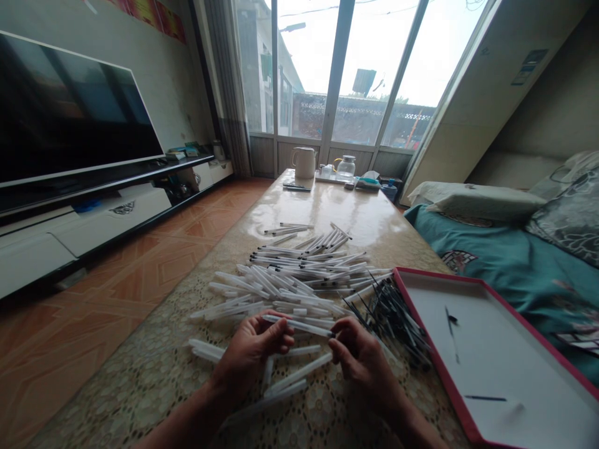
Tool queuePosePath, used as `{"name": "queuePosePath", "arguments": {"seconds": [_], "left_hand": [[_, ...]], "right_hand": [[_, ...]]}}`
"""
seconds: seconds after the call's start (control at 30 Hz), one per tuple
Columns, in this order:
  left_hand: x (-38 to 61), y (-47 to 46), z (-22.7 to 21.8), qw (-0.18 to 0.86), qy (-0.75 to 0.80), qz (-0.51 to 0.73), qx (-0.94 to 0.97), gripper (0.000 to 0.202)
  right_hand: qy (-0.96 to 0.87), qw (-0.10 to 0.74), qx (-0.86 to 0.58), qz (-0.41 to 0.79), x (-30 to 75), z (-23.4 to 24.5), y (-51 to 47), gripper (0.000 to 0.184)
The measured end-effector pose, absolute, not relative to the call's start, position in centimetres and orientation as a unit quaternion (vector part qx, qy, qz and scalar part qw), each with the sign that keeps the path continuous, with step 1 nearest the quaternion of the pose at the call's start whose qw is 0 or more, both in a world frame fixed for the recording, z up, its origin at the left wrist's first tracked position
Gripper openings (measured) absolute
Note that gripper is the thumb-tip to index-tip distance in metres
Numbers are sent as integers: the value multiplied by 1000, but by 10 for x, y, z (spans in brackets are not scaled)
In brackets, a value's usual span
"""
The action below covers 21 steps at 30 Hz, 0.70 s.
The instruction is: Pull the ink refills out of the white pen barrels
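Note:
My left hand (pixel 255 349) and my right hand (pixel 358 355) hold one white pen (pixel 299 325) between them, just above the table. The left fingers pinch its left end; the right fingertips close on its dark-tipped right end. Right behind them lies a big heap of white pen barrels (pixel 299 277). A pile of thin black refills (pixel 393 312) sits to the right of my right hand. A few loose white barrels (pixel 294 374) lie under and between my hands.
A shallow white tray with a red rim (pixel 421 327) lies at the right, holding a few refills. The long table (pixel 327 212) carries a white kettle (pixel 304 162) and glass pot (pixel 346 167) at its far end. A TV stands left, a teal couch (pixel 496 262) right.

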<state>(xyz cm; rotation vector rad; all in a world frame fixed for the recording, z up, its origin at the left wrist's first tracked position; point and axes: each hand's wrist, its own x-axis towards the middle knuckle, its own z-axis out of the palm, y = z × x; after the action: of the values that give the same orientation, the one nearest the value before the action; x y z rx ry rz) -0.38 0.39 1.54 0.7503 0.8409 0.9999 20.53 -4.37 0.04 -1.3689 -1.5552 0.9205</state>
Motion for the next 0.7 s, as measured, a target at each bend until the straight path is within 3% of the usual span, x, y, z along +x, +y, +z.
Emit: {"name": "queuePosePath", "arguments": {"seconds": [0.17, 0.33, 0.5, 0.7], "left_hand": [[-4, 4, 14, 734, 374, 449, 346, 30], [-4, 4, 14, 727, 378, 456, 347, 29], [-4, 5, 13, 733, 364, 451, 355, 26], [-5, 6, 11, 728, 366, 454, 361, 24]], "right_hand": [[-658, 413, -536, 331, 207, -3, -42, 38], [-650, 420, -529, 347, 207, -6, -42, 26], [-658, 413, -531, 339, 207, -5, -42, 39], [-643, 421, -538, 347, 207, -3, -42, 29]]}}
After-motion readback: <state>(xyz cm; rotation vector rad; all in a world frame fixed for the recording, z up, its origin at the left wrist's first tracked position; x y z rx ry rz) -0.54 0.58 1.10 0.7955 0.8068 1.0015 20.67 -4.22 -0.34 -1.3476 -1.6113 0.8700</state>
